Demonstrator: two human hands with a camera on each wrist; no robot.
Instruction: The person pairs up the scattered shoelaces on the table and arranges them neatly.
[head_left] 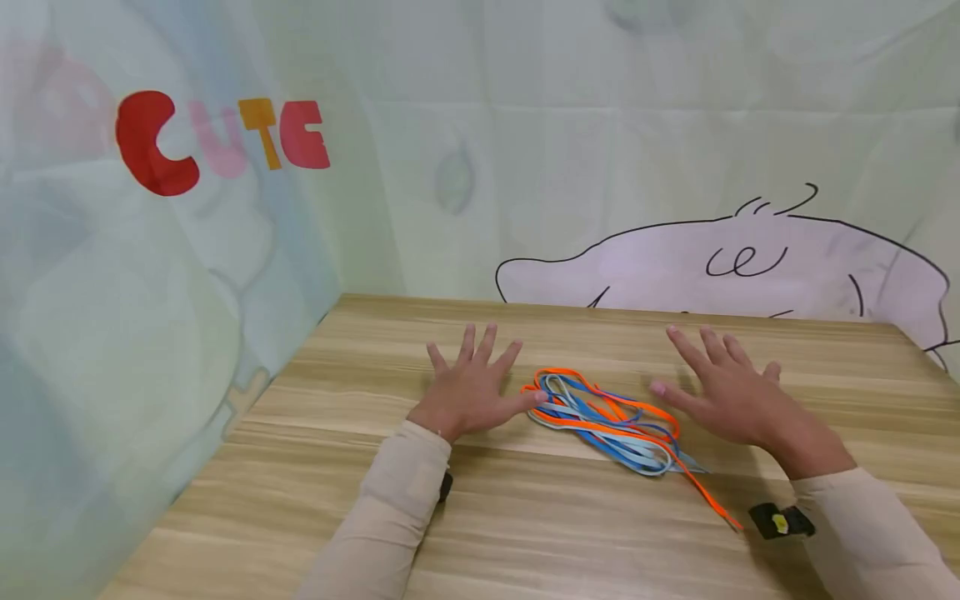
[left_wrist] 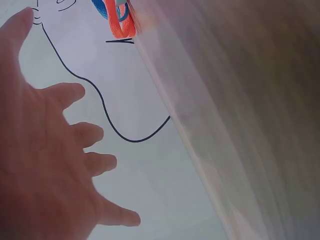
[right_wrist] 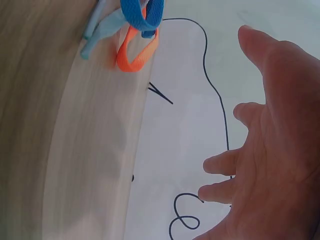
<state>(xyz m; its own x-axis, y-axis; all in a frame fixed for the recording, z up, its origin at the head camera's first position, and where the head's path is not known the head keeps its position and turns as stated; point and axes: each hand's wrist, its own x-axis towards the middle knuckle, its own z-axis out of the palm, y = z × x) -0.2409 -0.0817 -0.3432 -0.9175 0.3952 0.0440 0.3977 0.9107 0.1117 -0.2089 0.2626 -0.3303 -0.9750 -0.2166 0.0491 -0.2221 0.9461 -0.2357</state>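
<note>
A loose bundle of shoelaces (head_left: pixel 600 425), in orange, blue and pale blue, lies on the wooden table between the two hands. One orange lace end trails toward the front right. My left hand (head_left: pixel 472 392) is spread at the bundle's left, its thumb overlapping the laces in the head view. To the right, my right hand (head_left: pixel 735 396) is spread too, its thumb pointing toward the laces. In the left wrist view the left palm (left_wrist: pixel 45 155) shows with nothing held. The right palm (right_wrist: pixel 280 145) is likewise bare, with looped laces (right_wrist: pixel 137 55) at the upper left of that view.
The wood-grain table (head_left: pixel 585 533) reaches back to a printed cloth wall (head_left: pixel 525 167) with a cartoon outline. On the left, a second cloth side (head_left: pixel 150 333) bears the letters CUTE. A dark strap with a yellow mark (head_left: pixel 780 522) is at the right wrist.
</note>
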